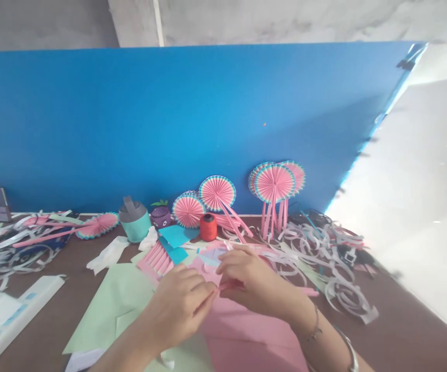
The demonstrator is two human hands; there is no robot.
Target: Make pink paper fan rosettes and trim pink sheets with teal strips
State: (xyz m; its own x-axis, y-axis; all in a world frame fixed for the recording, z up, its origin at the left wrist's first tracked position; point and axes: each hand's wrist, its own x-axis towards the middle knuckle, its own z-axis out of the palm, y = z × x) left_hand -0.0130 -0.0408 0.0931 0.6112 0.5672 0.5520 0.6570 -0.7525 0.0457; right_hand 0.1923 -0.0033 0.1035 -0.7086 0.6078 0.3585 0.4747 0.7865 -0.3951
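My left hand (186, 297) and my right hand (248, 279) meet over the middle of the table, fingertips nearly touching. Between them they pinch a thin pink paper strip (310, 292), whose end sticks out beyond my right wrist. Most of the strip is hidden by my fingers. Below lie pink paper sheets (250, 336) and, to the left, light green sheets (110, 297). Just past my left hand are pink rolled paper sticks (159, 257) and folded blue paper (180, 236). A red thread spool (208, 227) stands behind my hands.
Round pleated paper fans (275, 182) lean against the blue partition (169, 119); another fan (98, 226) lies at left. Curled paper scraps (304, 253) cover the right side. A teal cup (135, 222), purple pot (161, 217), white tissue (107, 254) and power strip (24, 315) stand leftward.
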